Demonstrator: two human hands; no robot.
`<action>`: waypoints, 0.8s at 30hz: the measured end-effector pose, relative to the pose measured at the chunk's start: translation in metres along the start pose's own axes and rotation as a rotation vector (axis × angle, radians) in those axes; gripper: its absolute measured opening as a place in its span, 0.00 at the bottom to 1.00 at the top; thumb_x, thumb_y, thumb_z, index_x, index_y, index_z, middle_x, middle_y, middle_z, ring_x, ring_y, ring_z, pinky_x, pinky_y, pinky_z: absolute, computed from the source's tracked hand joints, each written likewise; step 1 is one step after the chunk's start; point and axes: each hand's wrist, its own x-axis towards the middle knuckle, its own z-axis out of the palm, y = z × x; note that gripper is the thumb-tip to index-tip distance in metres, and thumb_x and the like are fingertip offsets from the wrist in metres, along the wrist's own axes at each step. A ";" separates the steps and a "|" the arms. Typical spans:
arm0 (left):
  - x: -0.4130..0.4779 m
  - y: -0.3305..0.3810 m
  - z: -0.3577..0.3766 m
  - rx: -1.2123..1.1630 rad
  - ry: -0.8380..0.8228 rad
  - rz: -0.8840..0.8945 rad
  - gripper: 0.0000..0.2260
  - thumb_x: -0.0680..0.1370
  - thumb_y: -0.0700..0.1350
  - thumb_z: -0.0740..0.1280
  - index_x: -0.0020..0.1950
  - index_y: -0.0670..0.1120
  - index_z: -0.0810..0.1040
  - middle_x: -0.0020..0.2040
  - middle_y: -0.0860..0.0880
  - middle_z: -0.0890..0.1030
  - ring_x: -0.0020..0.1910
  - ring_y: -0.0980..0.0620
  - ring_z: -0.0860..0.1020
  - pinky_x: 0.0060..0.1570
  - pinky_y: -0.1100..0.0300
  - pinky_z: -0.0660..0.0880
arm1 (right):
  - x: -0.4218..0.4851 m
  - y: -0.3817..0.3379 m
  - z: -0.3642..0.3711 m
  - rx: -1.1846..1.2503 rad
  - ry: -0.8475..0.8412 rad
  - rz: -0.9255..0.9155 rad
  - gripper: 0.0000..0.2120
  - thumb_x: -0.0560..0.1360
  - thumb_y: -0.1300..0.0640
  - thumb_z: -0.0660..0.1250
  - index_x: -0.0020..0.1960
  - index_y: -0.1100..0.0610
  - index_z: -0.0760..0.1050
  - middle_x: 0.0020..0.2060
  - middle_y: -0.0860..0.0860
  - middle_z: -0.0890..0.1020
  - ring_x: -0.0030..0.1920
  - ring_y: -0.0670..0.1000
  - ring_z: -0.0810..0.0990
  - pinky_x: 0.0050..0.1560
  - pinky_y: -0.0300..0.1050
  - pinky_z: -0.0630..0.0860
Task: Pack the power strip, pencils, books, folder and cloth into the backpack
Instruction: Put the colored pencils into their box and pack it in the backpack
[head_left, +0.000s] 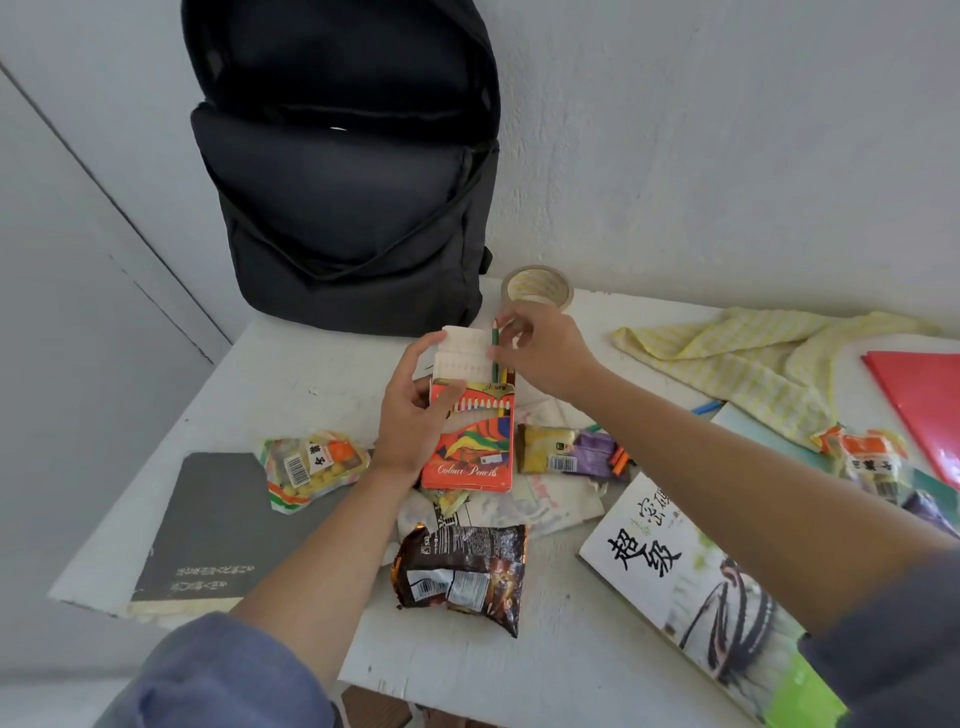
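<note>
pencil: green pencil (495, 347), upright, tip up, lower end already inside the slid-out tray (465, 353), at its right edge.
box: colour pencil box (470, 441), red-orange, held tilted just above the table (291, 374), white tray pulled out of the top. Most slots look bare.
right hand: right hand (545, 353) pinches the pencil shaft between thumb and fingertips.
left hand: left hand (415, 410) grips the box from its left side, thumb over the front, fingertips steadying the tray.
step: my read is seating pencils in the tray before closing the box.
how: keep the pencil parallel to its groove and slide it down. Don't press sideways, the card tray looks flimsy. Hold the tray with the left fingers so it doesn't slip out further.
next: a blue stick (707, 407) and orange ones (618, 460) look like loose pencils, so collect them, push the tray home, then bag the box.
backpack: backpack (353, 208) stands at the back of the table against the wall, main compartment open, just beyond the hands.
remaining: cloth (737, 358), red folder (924, 395), grey book (213, 525) and white book (691, 566) lie out on the table. No power strip in view.
clutter: snack bag (462, 571) and tape roll (537, 288) are nearby, not on the list.
</note>
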 end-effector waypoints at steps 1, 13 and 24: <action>0.001 0.000 0.000 0.008 0.000 0.003 0.21 0.82 0.38 0.68 0.72 0.52 0.70 0.53 0.41 0.85 0.47 0.42 0.86 0.40 0.53 0.84 | 0.000 0.002 0.002 -0.059 -0.008 -0.017 0.13 0.73 0.57 0.75 0.55 0.54 0.78 0.46 0.47 0.80 0.41 0.44 0.74 0.38 0.31 0.69; -0.002 0.004 0.000 0.033 -0.029 0.002 0.22 0.82 0.37 0.67 0.73 0.52 0.69 0.47 0.45 0.87 0.45 0.42 0.86 0.37 0.58 0.82 | -0.012 0.011 -0.014 -0.025 -0.158 0.041 0.12 0.79 0.51 0.69 0.61 0.50 0.82 0.50 0.44 0.81 0.44 0.43 0.78 0.38 0.29 0.68; -0.005 0.028 0.015 0.056 -0.119 -0.056 0.18 0.85 0.42 0.62 0.67 0.64 0.70 0.64 0.50 0.78 0.59 0.47 0.83 0.47 0.56 0.83 | -0.056 0.068 -0.067 -0.627 -0.326 -0.015 0.03 0.74 0.54 0.72 0.47 0.47 0.81 0.46 0.43 0.79 0.48 0.48 0.78 0.49 0.48 0.79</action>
